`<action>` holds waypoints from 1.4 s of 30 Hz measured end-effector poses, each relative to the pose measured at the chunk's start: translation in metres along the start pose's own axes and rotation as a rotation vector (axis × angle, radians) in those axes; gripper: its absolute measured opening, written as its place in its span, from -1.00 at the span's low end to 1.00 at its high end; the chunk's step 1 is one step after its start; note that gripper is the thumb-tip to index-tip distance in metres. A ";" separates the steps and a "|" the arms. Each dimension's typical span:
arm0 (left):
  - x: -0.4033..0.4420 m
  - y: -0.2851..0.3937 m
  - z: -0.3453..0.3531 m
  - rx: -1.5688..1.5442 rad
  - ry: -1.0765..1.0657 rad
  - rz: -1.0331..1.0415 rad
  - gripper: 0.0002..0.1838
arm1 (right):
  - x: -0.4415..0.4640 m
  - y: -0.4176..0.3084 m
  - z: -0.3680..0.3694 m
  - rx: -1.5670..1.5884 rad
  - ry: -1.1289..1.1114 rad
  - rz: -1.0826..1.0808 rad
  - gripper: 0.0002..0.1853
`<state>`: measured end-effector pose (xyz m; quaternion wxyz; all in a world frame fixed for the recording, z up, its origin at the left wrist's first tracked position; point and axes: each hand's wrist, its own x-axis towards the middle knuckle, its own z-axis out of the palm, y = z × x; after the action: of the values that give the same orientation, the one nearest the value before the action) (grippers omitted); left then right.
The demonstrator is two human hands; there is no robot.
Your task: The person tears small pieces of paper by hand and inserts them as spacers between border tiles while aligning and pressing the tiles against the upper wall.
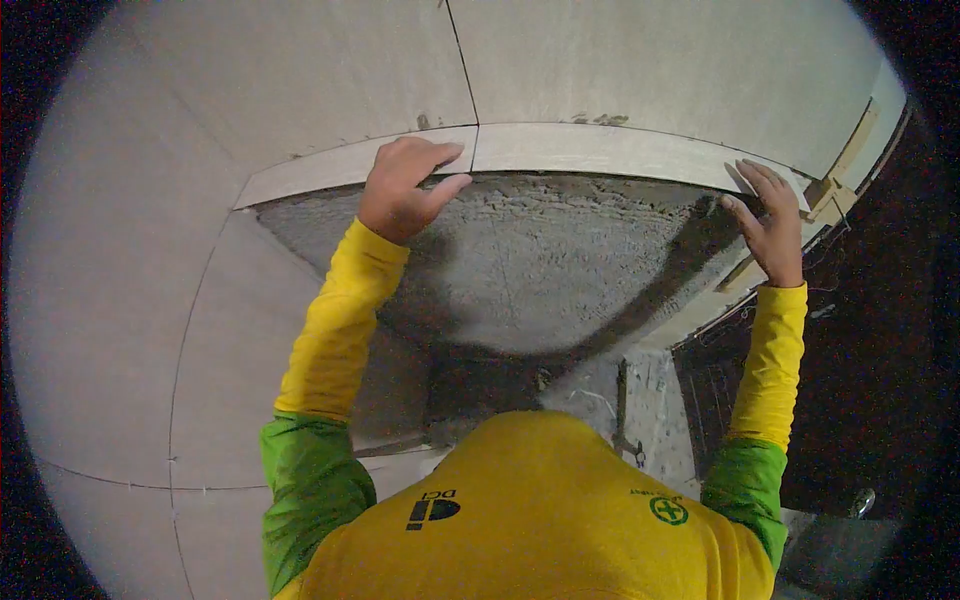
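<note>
A narrow pale tile strip (600, 150) runs across the wall under the large tiles, with a dark vertical joint left of its middle. My left hand (405, 190) rests on the strip just left of that joint, its fingers bent and its thumb apart near the lower edge. At the strip's right end is my right hand (772, 222), fingers laid on its face and thumb spread below the edge. Neither hand is closed round anything. Rough grey mortar (540, 260) shows below the strip, crossed by arm shadows.
Large pale tiles (330, 70) cover the wall above, and more tiles (110, 300) stand at the left. Wooden pieces (852, 150) edge the wall at the right, beside a dark area. A grey slab (655, 400) lies low, right of centre.
</note>
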<state>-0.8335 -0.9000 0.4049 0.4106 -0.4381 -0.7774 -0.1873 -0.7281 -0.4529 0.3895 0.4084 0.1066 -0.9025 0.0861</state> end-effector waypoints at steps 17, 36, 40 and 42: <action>0.002 0.027 0.011 0.112 -0.044 -0.327 -0.58 | -0.009 0.076 -0.022 0.155 -0.081 -0.026 -0.57; 0.007 0.040 0.012 -0.047 -0.054 -0.606 -0.52 | -0.017 0.105 -0.011 0.381 -0.092 0.072 -0.53; 0.005 0.036 0.015 -0.101 -0.037 -0.617 -0.51 | -0.017 0.105 -0.012 0.360 -0.083 0.052 -0.55; 0.004 0.033 0.016 -0.115 -0.026 -0.621 -0.51 | -0.016 0.101 -0.014 0.407 -0.097 0.079 -0.55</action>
<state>-0.8148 -0.8695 0.3958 0.2983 -0.2049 -0.8673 -0.3417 -0.7339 -0.3498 0.3795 0.3308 0.1556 -0.8884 0.2775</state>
